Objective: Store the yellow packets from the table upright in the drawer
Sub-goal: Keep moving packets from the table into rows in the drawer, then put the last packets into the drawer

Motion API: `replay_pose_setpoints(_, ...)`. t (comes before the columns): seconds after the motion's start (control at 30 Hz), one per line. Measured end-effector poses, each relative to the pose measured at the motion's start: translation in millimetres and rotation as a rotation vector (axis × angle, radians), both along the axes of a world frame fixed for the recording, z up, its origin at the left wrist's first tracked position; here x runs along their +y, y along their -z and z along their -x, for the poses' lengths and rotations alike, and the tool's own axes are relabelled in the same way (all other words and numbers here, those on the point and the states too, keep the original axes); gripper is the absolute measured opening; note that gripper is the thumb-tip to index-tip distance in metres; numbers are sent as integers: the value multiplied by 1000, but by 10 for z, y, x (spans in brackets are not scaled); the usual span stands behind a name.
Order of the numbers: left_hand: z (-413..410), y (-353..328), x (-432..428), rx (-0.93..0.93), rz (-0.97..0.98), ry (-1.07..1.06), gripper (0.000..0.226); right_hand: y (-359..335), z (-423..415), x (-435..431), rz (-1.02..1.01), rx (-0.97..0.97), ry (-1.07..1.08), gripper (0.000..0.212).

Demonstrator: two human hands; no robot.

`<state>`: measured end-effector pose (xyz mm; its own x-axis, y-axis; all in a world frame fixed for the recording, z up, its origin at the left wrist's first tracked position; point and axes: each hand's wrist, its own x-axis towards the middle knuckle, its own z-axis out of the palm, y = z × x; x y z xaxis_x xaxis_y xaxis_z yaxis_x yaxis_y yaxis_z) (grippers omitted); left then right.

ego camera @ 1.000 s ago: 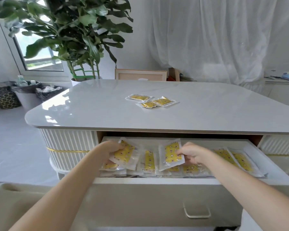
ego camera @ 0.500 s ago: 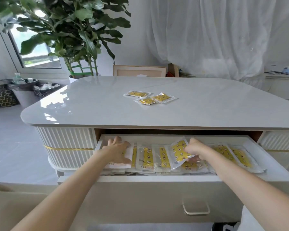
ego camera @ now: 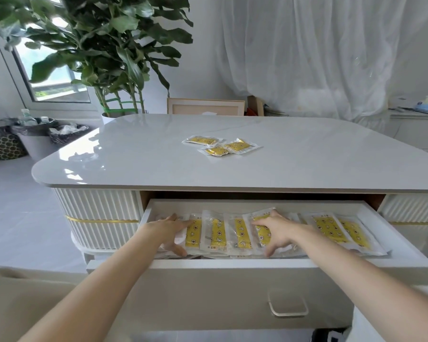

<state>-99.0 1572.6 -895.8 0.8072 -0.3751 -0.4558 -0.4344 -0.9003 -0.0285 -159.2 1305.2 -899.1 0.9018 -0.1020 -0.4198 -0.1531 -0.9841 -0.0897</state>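
Observation:
Three yellow packets (ego camera: pixel 221 145) lie flat in a loose cluster on the grey table top (ego camera: pixel 307 156). Below it the white drawer (ego camera: pixel 208 270) stands pulled out, holding a row of several yellow packets (ego camera: pixel 218 234) that lean back in clear wrappers. My left hand (ego camera: pixel 171 232) rests with spread fingers on the leftmost packets in the row. My right hand (ego camera: pixel 277 233) lies with spread fingers on the packets near the middle. Two more packets (ego camera: pixel 341 230) lean at the right end, apart from both hands.
A big potted plant (ego camera: pixel 104 58) stands behind the table's far left corner. Bins (ego camera: pixel 37 141) sit on the floor at the left. A framed panel (ego camera: pixel 205 107) leans behind the table. The drawer's metal handle (ego camera: pixel 288 304) is on its front face.
Both hands held packets up a second ago; they have laid them down into the row and now rest spread on top. The view has tilted down and come closer to the drawer.

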Motion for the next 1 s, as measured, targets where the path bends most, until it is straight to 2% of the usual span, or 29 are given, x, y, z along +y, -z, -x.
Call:
replay_pose_setpoints(0.07,6,-29,-23,2,18,2,100,-54,26,34,16,-35,-41,93)
replay_pose_setpoints(0.13,5,-102,-61,-18,56,30,94,-159,50,90,28,-76,-111,82)
replay_pose_setpoints(0.27,34,-457,-187,-64,163,80,60,-547,58,229,-178,-190,-130,48)
replay_pose_setpoints(0.37,5,-806,-205,-109,344,110,37,-859,20,268,-377,-332,-66,24)
replay_pose_setpoints(0.43,-74,-993,-176,-120,483,80,26,-979,-49,254,-414,-480,-21,17)
replay_pose_setpoints(0.53,-287,-1135,-174,-225,609,39,21,-973,-272,206,-412,-675,59,22)
replay_pose_setpoints(0.6,-519,-1113,-216,-325,601,7,26,-900,-488,189,-411,-726,77,30)
replay_pose_setpoints(0.77,-1120,-775,-411,-426,466,-120,52,-673,-1055,263,-339,-605,106,57)
replay_pose_setpoints(0.87,-1455,-562,-525,-471,465,-224,55,-595,-1409,346,-264,-624,88,51)
replay_pose_setpoints(1.0,-1944,-496,-621,-517,605,-262,50,-543,-1795,369,-233,-582,26,49)
